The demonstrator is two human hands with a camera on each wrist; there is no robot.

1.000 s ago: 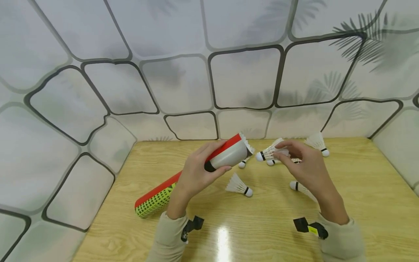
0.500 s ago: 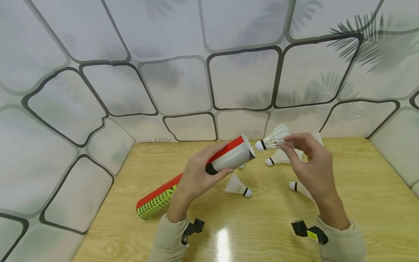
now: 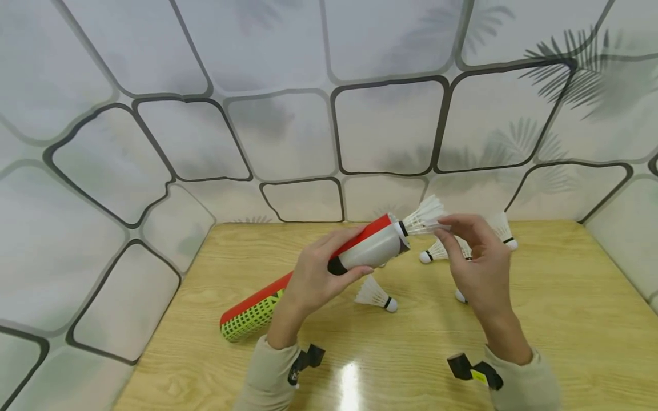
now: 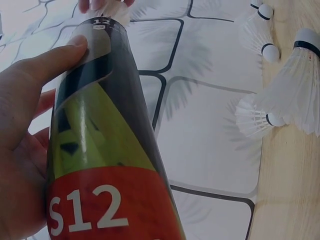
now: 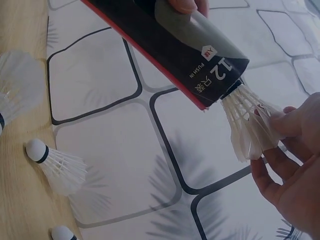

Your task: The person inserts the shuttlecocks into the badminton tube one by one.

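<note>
Right hand (image 3: 475, 265) is pinching a white shuttlecock (image 3: 422, 218) by its feather skirt, fingertips (image 5: 280, 125) pressing in on the feathers, and the cork end is sitting just inside the open mouth of the tube (image 3: 329, 265). Left hand (image 3: 313, 279) is wrapping around that tube near its upper end, thumb (image 4: 47, 67) lying along the side, and is holding it tilted off the table (image 3: 565, 319). The tube's long axis is running from the mouth, just left of the right hand's fingertips, down and away to the left, and the shuttlecock is lying nearly in line with it, feathers trailing toward the right hand. Below the left hand's fingers a loose shuttlecock (image 3: 375, 295) is lying on the table. Others are lying beyond and under the right hand: one (image 3: 436, 253) just past the tube mouth, another (image 3: 501, 229) farther right. None of them is standing between the pinched shuttlecock and the tube.
</note>
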